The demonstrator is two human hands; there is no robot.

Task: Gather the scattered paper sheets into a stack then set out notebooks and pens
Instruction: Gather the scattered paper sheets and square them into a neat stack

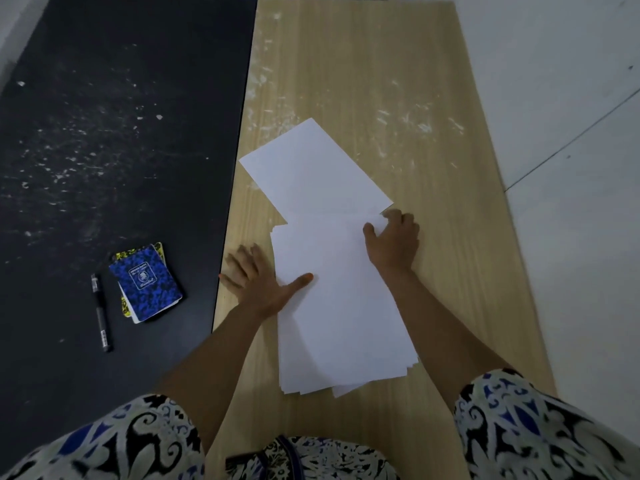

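A person leans over a light wood desk (433,98). A stack (339,306) of white paper lies on the desk, right in front of the person. Its edges are not lined up yet; some corners stick out at the near end. One more sheet (311,171) lies turned at a slant at the far end of the stack, and its near edge lies over the stack's far edge.

The left hand (259,275) lies flat at the left side of the stack. Its fingers (239,261) are straight and spread apart on the wood, and the thumb rests on the paper. The right hand (393,237) is at the far right corner of the stack. Its fingers are curled and pinch that corner of the paper, with the thumb on top.

To the left is a dark desk (104,133) with white specks on it. A blue notebook (145,282) lies there on top of a yellow notebook (124,306). A black pen (101,313) lies just beside them, on their left, not touching them.
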